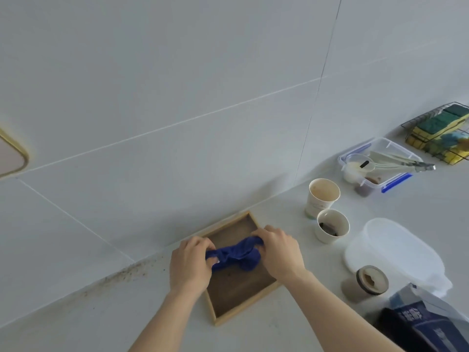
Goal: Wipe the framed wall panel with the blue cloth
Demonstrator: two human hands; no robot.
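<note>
A blue cloth [236,255] is bunched into a twisted roll above a shallow wooden tray [238,293] on the counter. My left hand [189,265] grips the cloth's left end and my right hand [279,250] grips its right end. At the far left edge of the view, part of a gold-framed wall panel [12,154] with a rounded corner shows on the white tiled wall; the rest of it is out of view.
Right of the tray stand two paper cups [322,196] [332,226], a white plastic lid [396,247], a small round jar [368,282] and a dark bag [426,323]. Farther back sit a clear box with tongs [380,161] and a wire rack of sponges [441,130]. Brown specks line the wall-counter joint [127,271].
</note>
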